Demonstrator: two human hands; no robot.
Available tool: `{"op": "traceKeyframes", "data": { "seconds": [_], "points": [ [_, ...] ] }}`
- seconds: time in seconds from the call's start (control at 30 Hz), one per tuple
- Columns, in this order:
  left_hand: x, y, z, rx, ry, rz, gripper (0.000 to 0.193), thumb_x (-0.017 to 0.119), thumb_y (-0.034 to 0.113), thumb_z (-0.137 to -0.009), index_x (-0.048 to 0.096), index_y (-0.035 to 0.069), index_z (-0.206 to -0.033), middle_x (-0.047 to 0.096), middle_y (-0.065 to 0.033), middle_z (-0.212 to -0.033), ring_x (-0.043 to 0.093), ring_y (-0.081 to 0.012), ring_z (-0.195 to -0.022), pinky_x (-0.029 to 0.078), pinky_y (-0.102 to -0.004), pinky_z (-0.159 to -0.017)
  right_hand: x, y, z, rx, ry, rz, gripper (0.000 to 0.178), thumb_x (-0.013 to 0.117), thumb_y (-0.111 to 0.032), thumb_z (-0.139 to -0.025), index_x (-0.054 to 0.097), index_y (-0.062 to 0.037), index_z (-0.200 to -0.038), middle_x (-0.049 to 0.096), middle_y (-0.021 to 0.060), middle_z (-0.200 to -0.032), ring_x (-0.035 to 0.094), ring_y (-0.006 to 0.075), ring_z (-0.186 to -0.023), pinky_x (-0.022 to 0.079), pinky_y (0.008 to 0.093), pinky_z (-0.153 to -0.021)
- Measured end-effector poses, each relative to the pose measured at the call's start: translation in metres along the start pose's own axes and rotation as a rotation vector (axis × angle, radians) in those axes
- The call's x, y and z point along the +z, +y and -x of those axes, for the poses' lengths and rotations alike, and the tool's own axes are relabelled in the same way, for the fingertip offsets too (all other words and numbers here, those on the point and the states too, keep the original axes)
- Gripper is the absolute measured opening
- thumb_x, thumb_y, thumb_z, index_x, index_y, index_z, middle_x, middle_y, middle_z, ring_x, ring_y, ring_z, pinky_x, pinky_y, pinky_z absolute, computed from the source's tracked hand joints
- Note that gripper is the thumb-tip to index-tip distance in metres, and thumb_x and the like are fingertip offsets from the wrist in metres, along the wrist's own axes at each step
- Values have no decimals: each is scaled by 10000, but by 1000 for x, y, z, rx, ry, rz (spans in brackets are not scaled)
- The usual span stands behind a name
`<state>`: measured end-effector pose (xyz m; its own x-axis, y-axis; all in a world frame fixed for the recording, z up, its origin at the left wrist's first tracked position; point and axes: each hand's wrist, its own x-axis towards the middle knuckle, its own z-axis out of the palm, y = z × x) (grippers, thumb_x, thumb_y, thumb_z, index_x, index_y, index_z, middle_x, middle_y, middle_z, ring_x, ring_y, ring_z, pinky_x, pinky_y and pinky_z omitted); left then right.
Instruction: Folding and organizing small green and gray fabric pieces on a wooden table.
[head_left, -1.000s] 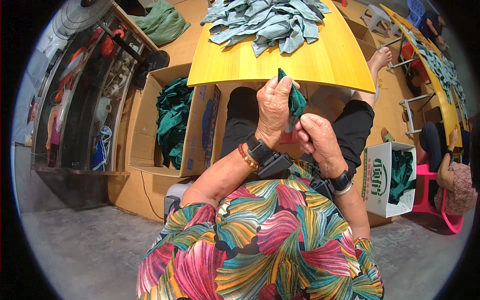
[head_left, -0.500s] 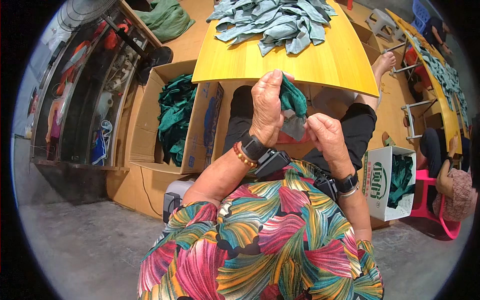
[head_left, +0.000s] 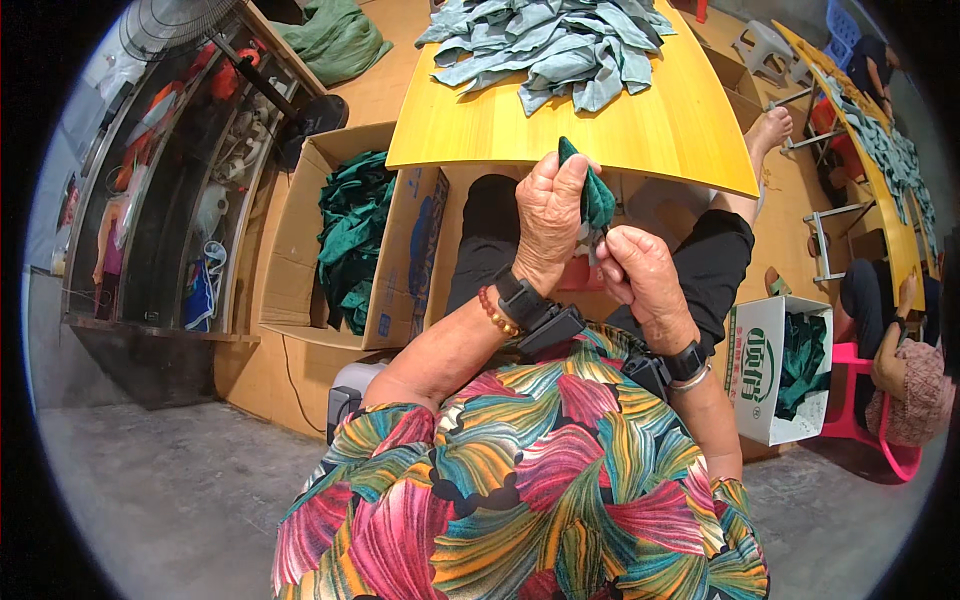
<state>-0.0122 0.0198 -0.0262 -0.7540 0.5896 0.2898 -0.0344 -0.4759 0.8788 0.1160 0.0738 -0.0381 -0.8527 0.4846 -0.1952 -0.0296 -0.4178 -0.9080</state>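
Just in front of the table edge, my left hand [head_left: 548,218] is closed around a small piece of dark green velvet cloth [head_left: 597,203], its thumb and fingers gripping the left side. A pointed tip of the cloth sticks up past the fingertips. My right hand [head_left: 645,275] is curled below and to the right, its thumb and forefinger pinched at the cloth's lower edge. The exact spot under those fingertips is hidden. A paler grey-green patch shows beneath the velvet, between both hands.
A yellow table [head_left: 480,130] ahead bears a heap of pale grey-green cloth pieces [head_left: 570,50]. Left stands a cardboard box [head_left: 290,270] of green velvet; right, a white box [head_left: 757,370] with more. A shelf unit [head_left: 150,210] and fan [head_left: 180,25] are far left. Another person [head_left: 900,370] sits right.
Both hands have shifted slightly right. The green cloth has turned and narrowed, with its tip now pointing up; less of the pale patch shows under it.
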Motion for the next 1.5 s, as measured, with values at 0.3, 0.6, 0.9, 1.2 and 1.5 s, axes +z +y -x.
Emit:
{"op": "traceKeyframes", "data": {
  "seconds": [0.3,0.6,0.9,1.2,1.5],
  "points": [
    [-15,31,-15,-210,-223,52,164,573,174,-852,587,15,-886,557,15,-750,518,-45,-660,441,-202,-586,-11,-15,5,-110,60,287,260,509,-229,-900,570,-40,-733,419,-48,-498,337,27,-404,236,177,-366],
    [-12,7,-19,-123,-142,65,201,538,193,-877,578,13,-798,541,19,-681,478,-38,-609,396,-187,-540,-10,-11,7,-210,134,431,259,523,-203,-892,577,-12,-725,443,-45,-538,375,33,-483,305,196,-435],
    [-3,1,-11,-115,-29,6,180,539,156,-877,559,30,-750,514,32,-652,447,-29,-578,382,-193,-513,-8,-3,5,-244,182,519,256,524,-179,-881,573,1,-705,462,-32,-559,400,43,-515,336,211,-457],
    [-3,-5,4,-183,-70,56,247,552,249,-880,557,46,-738,484,45,-590,419,-24,-516,345,-187,-461,-5,5,3,103,-36,-74,253,512,-246,-897,553,-41,-754,432,-29,-536,314,46,-393,269,199,-362],
    [-13,-1,2,-215,-31,199,330,527,329,-891,579,34,-753,530,15,-575,482,-43,-485,379,-175,-444,-9,2,-2,36,-49,135,271,501,-262,-902,551,-39,-757,441,-26,-528,325,39,-383,241,183,-349]
  ]
}}
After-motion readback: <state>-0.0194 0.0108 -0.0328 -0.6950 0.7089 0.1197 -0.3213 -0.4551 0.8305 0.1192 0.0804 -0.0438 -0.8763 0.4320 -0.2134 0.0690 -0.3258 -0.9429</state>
